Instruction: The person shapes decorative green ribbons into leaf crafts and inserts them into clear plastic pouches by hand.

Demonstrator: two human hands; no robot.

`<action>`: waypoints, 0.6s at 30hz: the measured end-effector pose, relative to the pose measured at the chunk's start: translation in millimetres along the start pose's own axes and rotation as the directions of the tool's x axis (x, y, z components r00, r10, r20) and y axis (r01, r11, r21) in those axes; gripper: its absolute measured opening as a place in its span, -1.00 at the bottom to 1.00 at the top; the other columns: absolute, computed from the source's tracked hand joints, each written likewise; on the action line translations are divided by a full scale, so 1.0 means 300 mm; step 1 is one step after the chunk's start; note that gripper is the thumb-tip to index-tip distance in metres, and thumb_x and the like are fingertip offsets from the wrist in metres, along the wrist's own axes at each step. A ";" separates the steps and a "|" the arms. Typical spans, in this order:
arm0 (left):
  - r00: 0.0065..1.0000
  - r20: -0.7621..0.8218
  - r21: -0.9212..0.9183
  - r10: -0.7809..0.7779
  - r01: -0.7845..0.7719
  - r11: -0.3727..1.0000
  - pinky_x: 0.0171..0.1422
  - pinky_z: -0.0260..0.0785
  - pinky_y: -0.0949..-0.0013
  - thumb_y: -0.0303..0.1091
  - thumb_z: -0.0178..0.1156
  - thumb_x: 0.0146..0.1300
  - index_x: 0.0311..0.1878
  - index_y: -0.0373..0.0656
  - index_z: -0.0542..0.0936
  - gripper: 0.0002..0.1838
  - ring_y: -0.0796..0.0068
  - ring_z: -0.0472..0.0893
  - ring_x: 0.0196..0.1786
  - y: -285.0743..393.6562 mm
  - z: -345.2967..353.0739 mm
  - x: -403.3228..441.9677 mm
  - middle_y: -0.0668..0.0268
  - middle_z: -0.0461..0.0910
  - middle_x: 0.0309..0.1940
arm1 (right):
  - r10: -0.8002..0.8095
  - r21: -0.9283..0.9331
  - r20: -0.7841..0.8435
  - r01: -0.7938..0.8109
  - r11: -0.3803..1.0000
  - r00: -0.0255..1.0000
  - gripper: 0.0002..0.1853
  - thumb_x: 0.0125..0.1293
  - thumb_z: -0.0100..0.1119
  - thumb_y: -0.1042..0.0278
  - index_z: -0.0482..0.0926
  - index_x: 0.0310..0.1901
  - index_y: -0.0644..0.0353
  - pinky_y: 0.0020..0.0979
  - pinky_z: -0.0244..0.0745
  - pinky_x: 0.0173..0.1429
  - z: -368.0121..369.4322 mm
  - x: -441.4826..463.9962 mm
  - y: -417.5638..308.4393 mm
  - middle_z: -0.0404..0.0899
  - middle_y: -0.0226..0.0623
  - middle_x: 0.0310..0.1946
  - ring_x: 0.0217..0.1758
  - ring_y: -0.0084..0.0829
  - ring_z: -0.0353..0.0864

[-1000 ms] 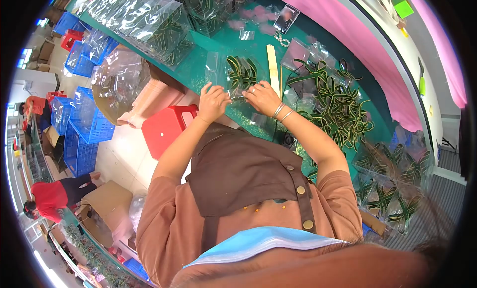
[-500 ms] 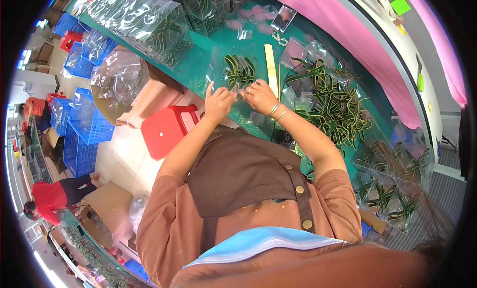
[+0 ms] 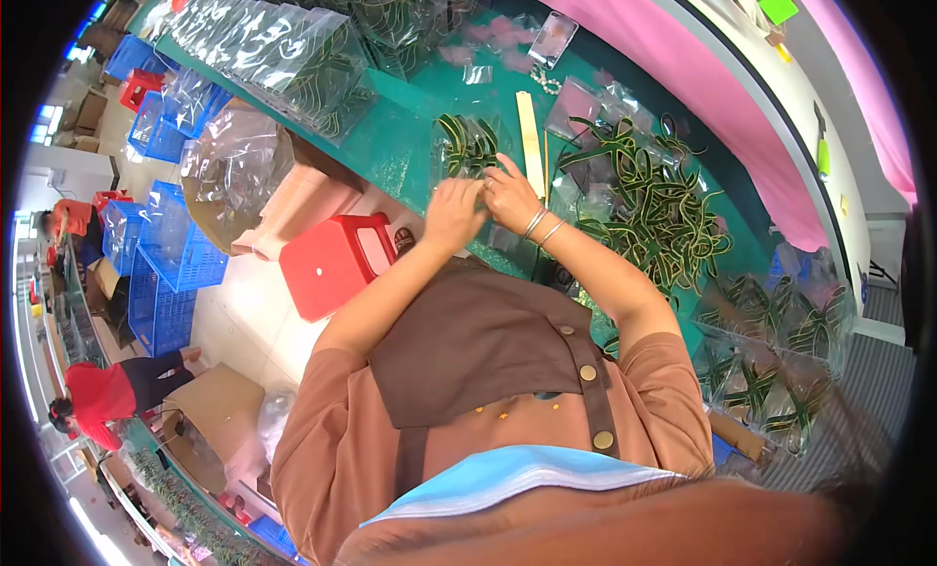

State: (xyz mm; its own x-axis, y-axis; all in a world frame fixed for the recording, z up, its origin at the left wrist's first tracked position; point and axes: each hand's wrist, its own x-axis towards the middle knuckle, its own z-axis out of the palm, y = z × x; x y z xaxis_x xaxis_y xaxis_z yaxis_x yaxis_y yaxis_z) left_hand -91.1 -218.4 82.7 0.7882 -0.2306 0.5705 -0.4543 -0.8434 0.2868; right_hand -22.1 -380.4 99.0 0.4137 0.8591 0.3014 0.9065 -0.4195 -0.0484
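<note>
A clear plastic bag lies on the green table, with yellow-edged dark green ribbon loops inside it. My left hand is closed at the bag's near edge, its fingers curled; what they pinch is too small to make out. Right beside it, my right hand grips the near right corner of the same bag, one finger stretched along the plastic. Two bangles circle my right wrist. To the right, a big heap of similar ribbon loops is spread on the table.
Rows of filled clear bags stand at the upper left. A pale ruler-like strip, a phone and a bead string lie beyond my right hand. A red stool and blue crates are left; a person in red works there.
My left hand has moved right, up against my right hand, and its fingers have curled in. The bag's raised left side now lies flatter.
</note>
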 end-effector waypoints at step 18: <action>0.879 0.437 0.169 0.193 -0.291 0.941 0.29 0.34 0.15 -0.43 0.25 0.01 -0.22 -0.07 0.61 -0.79 0.24 0.53 0.03 -0.448 -0.232 0.132 0.31 0.52 -0.22 | -0.249 -0.027 0.045 0.251 0.968 0.967 -0.55 0.12 0.11 0.54 0.52 0.11 0.28 -0.26 0.24 0.49 -0.217 0.102 0.164 0.52 -0.21 0.17 0.39 -0.22 0.37</action>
State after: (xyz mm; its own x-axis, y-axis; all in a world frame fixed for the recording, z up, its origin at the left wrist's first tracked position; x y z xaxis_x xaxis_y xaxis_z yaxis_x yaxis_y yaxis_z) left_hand -27.5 -80.5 120.2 0.7859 -0.5776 0.2208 -0.5871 -0.8091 -0.0267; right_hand 29.5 -393.9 167.9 0.1780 0.9489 0.2604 0.9785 -0.1986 0.0549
